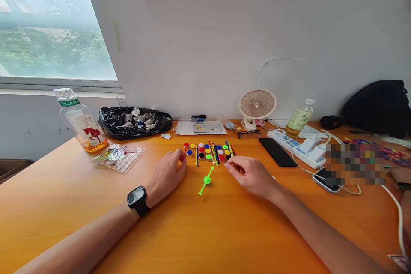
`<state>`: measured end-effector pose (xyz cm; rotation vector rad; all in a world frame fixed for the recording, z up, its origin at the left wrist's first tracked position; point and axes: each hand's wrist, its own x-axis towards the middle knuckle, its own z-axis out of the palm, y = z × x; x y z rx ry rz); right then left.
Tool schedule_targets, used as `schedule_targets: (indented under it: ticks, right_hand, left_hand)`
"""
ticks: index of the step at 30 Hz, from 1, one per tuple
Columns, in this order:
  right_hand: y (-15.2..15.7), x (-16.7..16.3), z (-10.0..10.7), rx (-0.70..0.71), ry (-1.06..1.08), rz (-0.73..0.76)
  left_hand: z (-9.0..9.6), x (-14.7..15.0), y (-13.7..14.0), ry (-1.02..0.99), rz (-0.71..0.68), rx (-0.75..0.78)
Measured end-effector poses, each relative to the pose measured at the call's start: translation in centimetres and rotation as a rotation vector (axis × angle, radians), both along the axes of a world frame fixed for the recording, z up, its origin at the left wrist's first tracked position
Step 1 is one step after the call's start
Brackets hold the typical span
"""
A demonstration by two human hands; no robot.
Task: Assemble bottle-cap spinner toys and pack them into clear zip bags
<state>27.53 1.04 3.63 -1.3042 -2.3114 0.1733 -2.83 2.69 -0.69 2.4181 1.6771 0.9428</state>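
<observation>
A bright green arrow spinner [207,180] sits on the table between my hands, its arrow slanting up to the right across a round base. Behind it stand rows of small round spinner bases [208,157] in red, yellow, blue, white, green and black. Several loose plastic arrows [213,153] lie among them. At the left end of the rows is my left hand [170,173], fingers curled in. My right hand [250,173] is at the right end, thumb and forefinger drawn together near a black base [228,157]. Whatever either hand may hold is hidden.
On the left are a tea bottle [81,122], a clear plastic bag [118,156] and a black bag [135,124] of grey pieces. A fan [257,105] and glasses [248,134] stand behind. A phone [278,152], power strip [295,150] and cables occupy the right.
</observation>
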Motion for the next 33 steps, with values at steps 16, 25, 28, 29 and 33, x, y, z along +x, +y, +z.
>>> schedule_targets:
  ticks: [16, 25, 28, 29, 33]
  right_hand:
    - [0.0, 0.0, -0.1, 0.015, 0.076, 0.088]
    - [-2.4, -2.3, 0.0, -0.133, -0.038, 0.494]
    - [-2.2, -2.4, -0.2, -0.089, -0.032, 0.435]
    - [-2.0, -2.3, -0.3, -0.06, -0.044, 0.393]
    - [-0.8, -1.2, -0.5, 0.087, -0.133, 0.193]
  left_hand:
    - [-0.6, -1.3, 1.8, -0.069, -0.111, -0.011]
    - [-0.5, -2.5, 3.2, -0.22, -0.038, 0.008]
    - [-0.5, -2.5, 3.1, -0.212, -0.028, -0.015]
    - [-0.5, -2.5, 3.1, -0.22, -0.027, -0.03]
    - [-0.6, -2.1, 2.9, -0.258, -0.04, -0.072]
